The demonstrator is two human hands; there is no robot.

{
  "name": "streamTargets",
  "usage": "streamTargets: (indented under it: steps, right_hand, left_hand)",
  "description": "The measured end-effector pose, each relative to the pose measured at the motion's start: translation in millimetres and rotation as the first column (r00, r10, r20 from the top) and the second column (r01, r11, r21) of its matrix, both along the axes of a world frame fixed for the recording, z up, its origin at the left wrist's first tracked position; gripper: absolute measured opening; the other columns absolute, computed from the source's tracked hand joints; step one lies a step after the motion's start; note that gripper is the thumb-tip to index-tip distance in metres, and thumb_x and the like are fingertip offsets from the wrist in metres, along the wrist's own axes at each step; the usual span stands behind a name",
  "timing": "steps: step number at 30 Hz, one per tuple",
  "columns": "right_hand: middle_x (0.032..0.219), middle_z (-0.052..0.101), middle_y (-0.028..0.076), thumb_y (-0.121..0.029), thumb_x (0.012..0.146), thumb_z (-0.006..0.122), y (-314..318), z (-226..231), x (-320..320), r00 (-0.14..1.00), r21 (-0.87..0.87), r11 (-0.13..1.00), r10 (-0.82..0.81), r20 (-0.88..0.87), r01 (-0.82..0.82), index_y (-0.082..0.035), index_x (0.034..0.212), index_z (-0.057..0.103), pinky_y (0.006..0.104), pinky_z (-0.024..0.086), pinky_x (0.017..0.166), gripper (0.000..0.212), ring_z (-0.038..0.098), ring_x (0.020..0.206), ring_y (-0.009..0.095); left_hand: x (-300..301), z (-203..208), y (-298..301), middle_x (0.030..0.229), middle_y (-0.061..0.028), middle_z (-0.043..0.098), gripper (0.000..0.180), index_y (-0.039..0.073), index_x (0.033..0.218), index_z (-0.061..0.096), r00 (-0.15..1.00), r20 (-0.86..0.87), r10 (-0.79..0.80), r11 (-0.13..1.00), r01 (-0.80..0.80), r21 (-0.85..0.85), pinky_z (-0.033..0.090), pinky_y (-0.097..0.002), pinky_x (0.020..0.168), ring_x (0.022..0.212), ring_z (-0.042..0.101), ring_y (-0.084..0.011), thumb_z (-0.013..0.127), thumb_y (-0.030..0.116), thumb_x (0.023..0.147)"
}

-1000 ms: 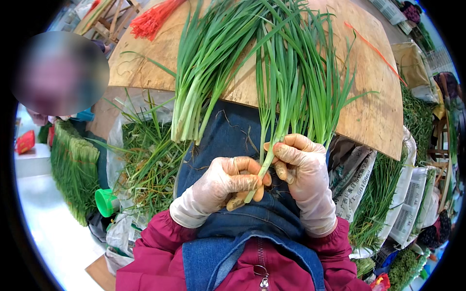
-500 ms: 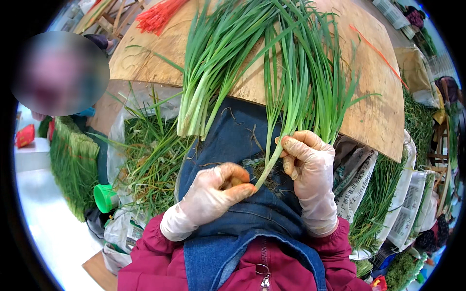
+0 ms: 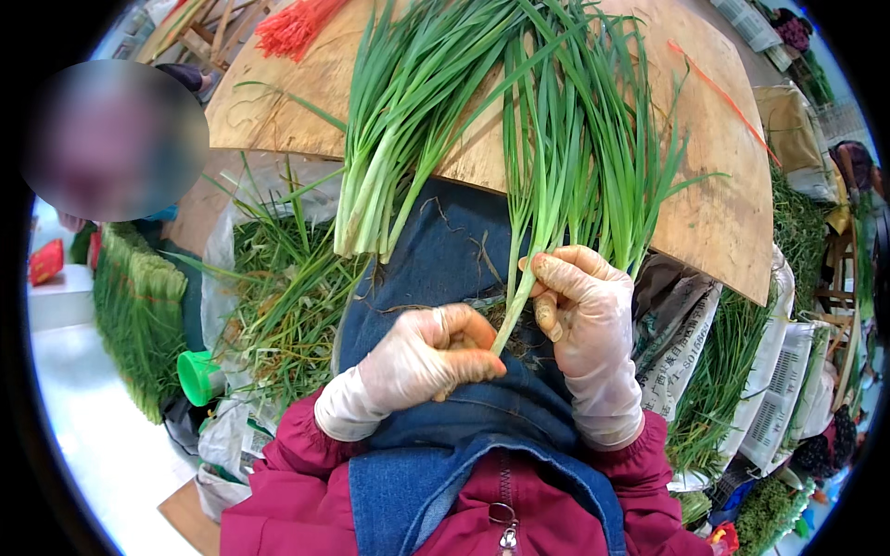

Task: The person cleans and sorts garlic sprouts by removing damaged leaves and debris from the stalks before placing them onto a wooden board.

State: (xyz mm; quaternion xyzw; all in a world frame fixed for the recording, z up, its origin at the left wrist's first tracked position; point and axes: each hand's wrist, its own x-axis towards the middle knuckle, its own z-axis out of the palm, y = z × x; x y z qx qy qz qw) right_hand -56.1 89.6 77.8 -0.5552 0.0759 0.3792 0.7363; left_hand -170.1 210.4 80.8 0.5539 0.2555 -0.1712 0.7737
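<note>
Gloved in thin, whitish gloves stained at the fingertips, both my hands work over my lap. My right hand (image 3: 586, 301) is closed, pinching a long Chinese chive stalk (image 3: 520, 306) partway up its pale stem. At the stem's lower end, the thumb and fingers of my left hand (image 3: 436, 357) are closed around it. Its green leaves run up into a loose pile of chives (image 3: 603, 139) on the wooden board (image 3: 714, 199). Left of that lies another bunch of chives (image 3: 375, 199), its pale ends hanging over the board's near edge.
Red-orange ties (image 3: 295, 28) lie at the board's far left, a single orange strip (image 3: 723, 93) at right. Leaf scraps (image 3: 292, 306) heap left of my lap; more greens (image 3: 718, 380) fill sacks at right. A green cup (image 3: 199, 377) and stacked bundles (image 3: 139, 315) stand further left.
My left hand has moved slightly right and up, its thumb and fingers drawing together at the stalk's lower end. My right hand keeps its pinch, barely shifted.
</note>
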Motion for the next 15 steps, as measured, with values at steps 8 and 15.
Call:
streamTargets:
  steps: [8, 15]
  right_hand:
    - [0.054, 0.052, 0.006, -0.007, 0.076, 0.058, 0, 0, -3, 0.999, 0.032, 0.999, 0.031, -0.02, -0.03, 0.004, 0.078, 0.058, 0.0192, 0.03, 0.033, 0.012, 0.043, 0.036, 0.008]
    - [0.056, 0.052, 0.006, -0.011, 0.078, 0.058, -4, -7, -4, 0.999, 0.095, 0.995, -0.017, -0.045, 0.022, 0.005, 0.081, 0.057, 0.0187, 0.031, 0.033, 0.017, 0.043, 0.037, 0.008]
  left_hand:
    - [-2, -4, 4, 0.056, -0.0001, 0.051, 0.008, 0.004, 0.079, 0.057, 0.999, 0.043, -0.026, 0.983, 0.033, -0.178, 0.029, -0.0162, 0.038, 0.043, 0.039, -0.0024, 0.057, 0.012, 0.079]
    - [2, -16, -7, 0.054, 0.0045, 0.042, 0.01, 0.004, 0.079, 0.053, 0.986, 0.094, 0.139, 0.973, -0.118, -0.198, 0.024, -0.0165, 0.039, 0.044, 0.033, -0.0018, 0.055, 0.013, 0.081]
